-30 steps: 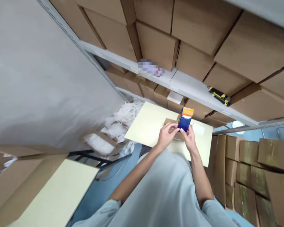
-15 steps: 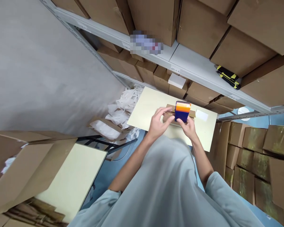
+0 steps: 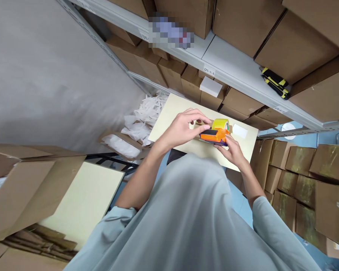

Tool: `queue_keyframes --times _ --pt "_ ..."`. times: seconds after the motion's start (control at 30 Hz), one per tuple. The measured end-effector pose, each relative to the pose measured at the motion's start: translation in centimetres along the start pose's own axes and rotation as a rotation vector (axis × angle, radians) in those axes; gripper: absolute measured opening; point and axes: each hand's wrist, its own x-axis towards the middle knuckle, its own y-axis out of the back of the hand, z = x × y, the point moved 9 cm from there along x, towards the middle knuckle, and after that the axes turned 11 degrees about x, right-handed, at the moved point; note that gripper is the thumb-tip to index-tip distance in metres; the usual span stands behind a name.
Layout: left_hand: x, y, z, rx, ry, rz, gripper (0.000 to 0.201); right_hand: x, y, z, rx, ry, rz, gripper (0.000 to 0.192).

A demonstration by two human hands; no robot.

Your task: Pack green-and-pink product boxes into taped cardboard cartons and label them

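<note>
The tape dispenser [image 3: 216,134], now tipped flat, is gripped by the right hand [image 3: 234,151] and steadied by the left hand [image 3: 183,128], the small box [image 3: 205,124] beneath largely hidden.

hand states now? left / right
Left hand: fingers curled, fingertips pinching at the small cardboard box on the table.
Right hand: closed on the orange tape dispenser, pressed onto the box.
</note>
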Motion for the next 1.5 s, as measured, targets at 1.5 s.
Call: queue_keyframes --times 1.5 --pt "-8.6 -8.4 -27.1 -0.53 0.939 0.334 0.003 5.4 0.2 13.2 0.306 -0.972 -0.903 0.064"
